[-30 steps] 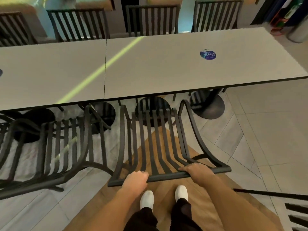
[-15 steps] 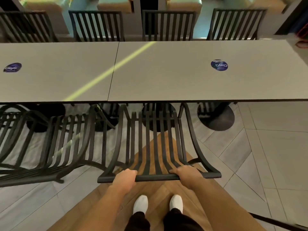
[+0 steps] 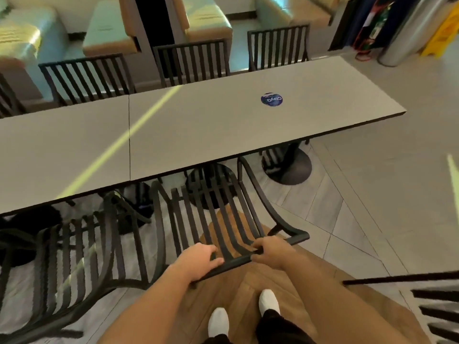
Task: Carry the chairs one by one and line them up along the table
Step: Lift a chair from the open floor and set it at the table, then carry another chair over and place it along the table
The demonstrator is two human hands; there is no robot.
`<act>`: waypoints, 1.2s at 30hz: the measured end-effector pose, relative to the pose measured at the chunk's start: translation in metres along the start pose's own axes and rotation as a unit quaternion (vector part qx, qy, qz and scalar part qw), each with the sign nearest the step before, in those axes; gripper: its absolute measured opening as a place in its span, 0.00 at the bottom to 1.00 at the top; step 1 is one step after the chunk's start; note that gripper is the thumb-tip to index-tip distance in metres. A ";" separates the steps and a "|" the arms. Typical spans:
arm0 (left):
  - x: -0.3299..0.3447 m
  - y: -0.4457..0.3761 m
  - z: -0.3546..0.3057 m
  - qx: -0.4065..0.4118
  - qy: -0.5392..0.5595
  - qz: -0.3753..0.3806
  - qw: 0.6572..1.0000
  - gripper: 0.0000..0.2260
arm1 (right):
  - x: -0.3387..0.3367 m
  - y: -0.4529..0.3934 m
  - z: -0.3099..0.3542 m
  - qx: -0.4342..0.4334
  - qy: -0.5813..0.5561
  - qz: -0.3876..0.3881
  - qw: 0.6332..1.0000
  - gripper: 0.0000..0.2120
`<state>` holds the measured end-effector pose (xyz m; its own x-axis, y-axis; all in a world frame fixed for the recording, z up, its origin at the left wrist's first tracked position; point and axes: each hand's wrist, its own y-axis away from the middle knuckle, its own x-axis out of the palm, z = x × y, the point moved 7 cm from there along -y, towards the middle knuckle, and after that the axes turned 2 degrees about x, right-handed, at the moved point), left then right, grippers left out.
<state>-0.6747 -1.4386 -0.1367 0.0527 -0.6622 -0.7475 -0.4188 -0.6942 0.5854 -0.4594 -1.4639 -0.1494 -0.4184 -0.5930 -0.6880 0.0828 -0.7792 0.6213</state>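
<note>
Both hands, left (image 3: 201, 256) and right (image 3: 270, 252), apparently grip the chair (image 3: 223, 219) top rail, seat under table (image 3: 223, 127).

Grey table (image 3: 223, 135): round blue sticker (image 3: 272, 99) on top. Tiled floor (image 3: 372, 194): slatted chairs (image 3: 218, 219).

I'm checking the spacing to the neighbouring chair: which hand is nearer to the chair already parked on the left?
Left. The left hand holds the carried chair's top rail on the side facing the parked chair; the right hand grips the rail farther away.
</note>
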 end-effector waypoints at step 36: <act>0.235 0.055 -0.572 0.478 -0.322 0.088 0.813 0.18 | 0.120 0.497 -0.455 0.433 -0.249 -0.261 0.826 0.18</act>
<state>-0.1663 -1.7939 -0.1011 -0.4400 -0.2293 -0.8683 -0.8978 0.1351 0.4193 -0.0565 -2.0144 -0.0941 -0.5309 0.1039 -0.8411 -0.8144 -0.3371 0.4724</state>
